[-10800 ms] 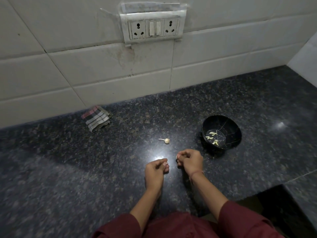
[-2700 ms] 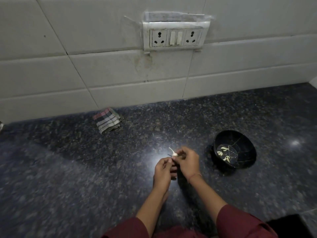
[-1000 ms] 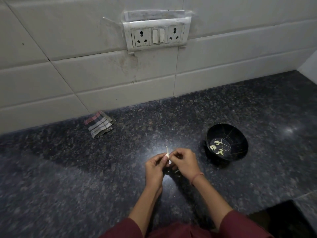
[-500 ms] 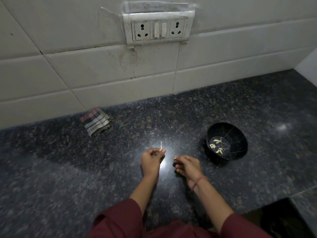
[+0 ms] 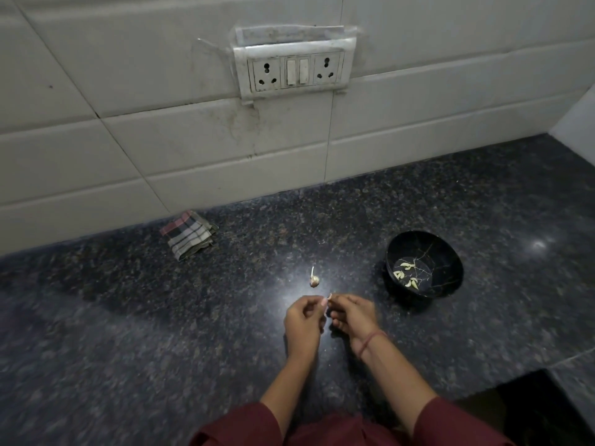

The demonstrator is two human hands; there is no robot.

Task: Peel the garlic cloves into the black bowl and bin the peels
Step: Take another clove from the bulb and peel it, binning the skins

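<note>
Granite counter, dim light. Garlic stub now lies just beyond my fingers — a moment ago my left hand held it up. Left hand and right hand together pinch a small pale clove. Bowl, to the right, holds peeled ones — peeling resumes, I judge.

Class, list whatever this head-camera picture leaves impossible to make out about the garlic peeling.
Head view, pale scrap pinched by the right hand: too small to tell peel from clove.
Head view, left hand: curled fingers hide whether it grips anything.
Head view, black bowl: cloves too small to count.
Head view, bin: not in frame.
</note>
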